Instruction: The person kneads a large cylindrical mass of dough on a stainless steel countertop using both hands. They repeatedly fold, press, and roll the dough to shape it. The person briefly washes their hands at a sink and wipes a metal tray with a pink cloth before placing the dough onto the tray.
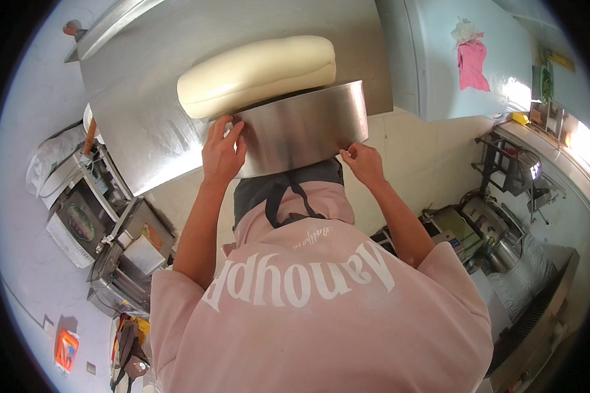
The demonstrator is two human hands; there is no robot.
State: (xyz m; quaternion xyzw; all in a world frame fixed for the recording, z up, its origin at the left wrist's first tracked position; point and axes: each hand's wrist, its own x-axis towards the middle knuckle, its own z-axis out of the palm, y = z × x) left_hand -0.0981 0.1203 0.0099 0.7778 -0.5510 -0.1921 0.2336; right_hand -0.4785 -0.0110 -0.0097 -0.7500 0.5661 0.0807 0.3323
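Observation:
A large, smooth roll of pale dough (258, 73) lies on the stainless steel worktop (142, 103). Along its near side is a wide stainless steel sheet or tray (300, 130), tilted at the worktop's front edge; which of the two it is I cannot tell. My left hand (224, 147) is at its left end, with fingertips on the upper edge near the dough. At the lower right edge, the fingers of my right hand (361, 157) pinch the metal rim. The far side of the metal piece is hidden.
A pale blue cabinet or fridge (437, 73) with a pink cloth (473, 64) hanging on it stands right of the worktop. Shelving with equipment (103, 191) is at the left. Metal machines (496, 236) stand at the right, behind my right arm.

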